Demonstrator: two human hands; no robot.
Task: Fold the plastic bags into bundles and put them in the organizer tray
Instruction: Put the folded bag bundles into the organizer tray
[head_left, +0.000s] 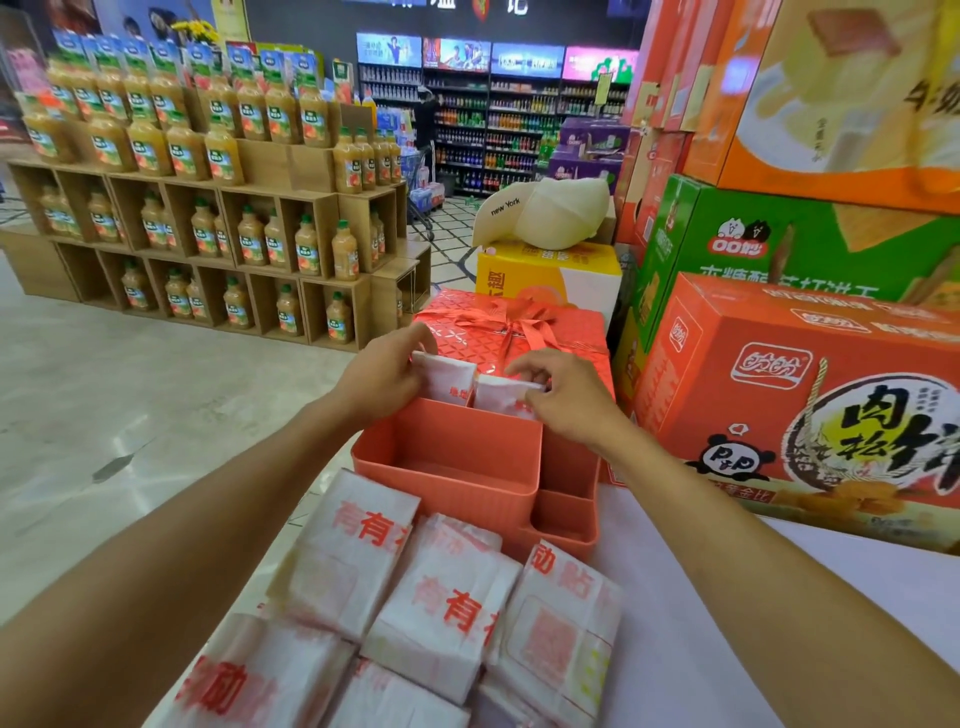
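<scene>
The left hand (387, 371) had its grip closed around the first bundle (448, 378). That bundle stood up in the far left slot of the tray (447, 467). The right hand (563, 397) had a narrow grip, with its fingers curled over the top edge of the second bundle (501, 396) in the slot beside it. Both bundles stuck up above the rim.

The step looked like tucking them in. To do it well, each bundle probably needed a slow, straight push down to the bottom. The fingers needed to keep the folds squeezed tight, or the slippery plastic could pop open. The tray might slide toward the gift box (545, 332), so a gentle push seemed best.

More folded bags (447, 608) lay on the desk (701, 623), right in front of the tray, not yet put away.
</scene>
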